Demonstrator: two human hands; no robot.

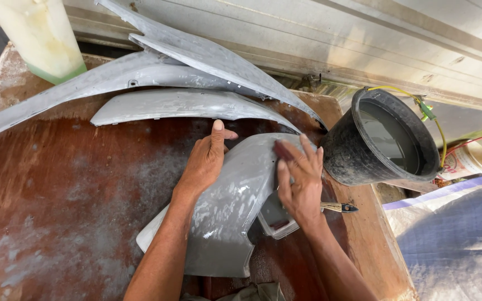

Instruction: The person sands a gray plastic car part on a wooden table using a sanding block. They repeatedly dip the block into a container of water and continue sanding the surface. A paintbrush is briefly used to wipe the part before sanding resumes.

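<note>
The curved grey panel (227, 217) lies in front of me on the brown wooden table (57, 206), its surface wet and streaked. My left hand (205, 164) rests flat on its left flank, fingers stretched out and thumb pointing away from me, pressing rather than closing round anything. My right hand (299, 184) lies on the panel's upper right edge, fingers pinning a small dark reddish sanding pad (282, 150) against the surface.

Just under my right hand sits a small shallow tray (277, 220) with something dark red in it; beside it a thin brush (338, 207) lies on the table.

To the right, at the table's edge, stands a black bucket (344, 156), holding dark water; a yellow-green wire (428, 114) runs over its rim. Beyond it lies a pale tub (470, 160) with a printed label, tipped on its side.

Farther back three more long grey panels (179, 106) lie together, and a cream-coloured bottle with a green band (40, 36) stands at the far left corner.
</note>
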